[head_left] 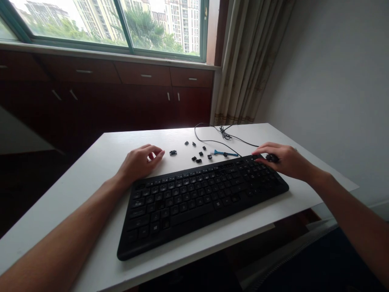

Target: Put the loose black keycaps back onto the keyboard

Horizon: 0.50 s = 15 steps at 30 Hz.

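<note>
A black keyboard (185,198) lies at a slant on the white table, with dark gaps among its rows where keycaps are off. My left hand (141,160) rests beside its upper left corner, thumb and forefinger closed together in a pinch; whether anything is between the tips is too small to see. Just right of those fingertips is a small black piece (173,153). Over the number pad end is my right hand (285,158), fingertips and thumb at the keys. A small dark piece (272,158) shows within its curled fingers; its exact kind is unclear.
Several loose black keycaps (201,153) lie behind the keyboard. Near them is a blue tool (225,153) with a pale tip and a black piece at its middle. The black cable (225,133) loops at the table's far side. A curtain (249,61) hangs beyond.
</note>
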### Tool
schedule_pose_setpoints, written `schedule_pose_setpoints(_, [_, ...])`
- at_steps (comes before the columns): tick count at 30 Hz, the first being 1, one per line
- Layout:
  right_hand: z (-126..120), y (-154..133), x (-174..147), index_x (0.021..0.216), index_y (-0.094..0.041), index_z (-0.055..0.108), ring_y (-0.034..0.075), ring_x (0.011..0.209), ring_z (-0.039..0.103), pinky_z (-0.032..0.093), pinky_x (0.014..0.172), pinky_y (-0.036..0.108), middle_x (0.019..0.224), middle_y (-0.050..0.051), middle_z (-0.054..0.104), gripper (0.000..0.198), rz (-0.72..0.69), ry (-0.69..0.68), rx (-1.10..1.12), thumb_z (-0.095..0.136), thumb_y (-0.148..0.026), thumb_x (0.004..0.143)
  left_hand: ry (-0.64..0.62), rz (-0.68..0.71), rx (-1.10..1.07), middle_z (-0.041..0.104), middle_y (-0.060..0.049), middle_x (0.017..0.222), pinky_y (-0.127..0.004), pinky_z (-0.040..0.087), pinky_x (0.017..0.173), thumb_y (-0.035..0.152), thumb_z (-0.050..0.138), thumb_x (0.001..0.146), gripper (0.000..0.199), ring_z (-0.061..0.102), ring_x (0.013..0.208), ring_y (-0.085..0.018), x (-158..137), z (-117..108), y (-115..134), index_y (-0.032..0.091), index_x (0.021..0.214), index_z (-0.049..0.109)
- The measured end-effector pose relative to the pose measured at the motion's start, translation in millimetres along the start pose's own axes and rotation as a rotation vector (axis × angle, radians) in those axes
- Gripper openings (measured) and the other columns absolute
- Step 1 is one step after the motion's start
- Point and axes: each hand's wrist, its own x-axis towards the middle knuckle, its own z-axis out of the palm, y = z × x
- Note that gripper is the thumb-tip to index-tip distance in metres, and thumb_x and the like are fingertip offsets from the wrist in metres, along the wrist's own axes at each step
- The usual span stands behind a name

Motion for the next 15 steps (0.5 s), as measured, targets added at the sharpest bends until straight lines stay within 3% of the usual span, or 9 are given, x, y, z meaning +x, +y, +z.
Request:
schedule_pose_setpoints(8, [0,-1,2,0.115,-0.027,0.069,0.023,0.099,0.070,0.056,0.090,0.037,0.113,0.004,0.071,0.024,0.001,-0.009,0.010,0.060,-0.030,0.093,0.076,-0.027,-0.063,0.072,-0.004,0.090,-0.028,0.049,0.067,0.053,0.051,0.092,0.038,0.063,0.064,-0.015,0,-9,14,0.020,0.096,0.071])
schedule_pose_setpoints(15, [6,-14,9,0.112,-0.026,0.069,0.021,0.098,0.069,0.055,0.090,0.036,0.110,0.004,0.071,0.020,-0.052,0.042,0.058,0.063,-0.030,0.093,0.113,0.001,-0.296,0.072,-0.005,0.089,-0.026,0.052,0.068,0.047,0.058,0.092,0.033,0.066,0.076,-0.017,-4,-32,69,0.018,0.101,0.070])
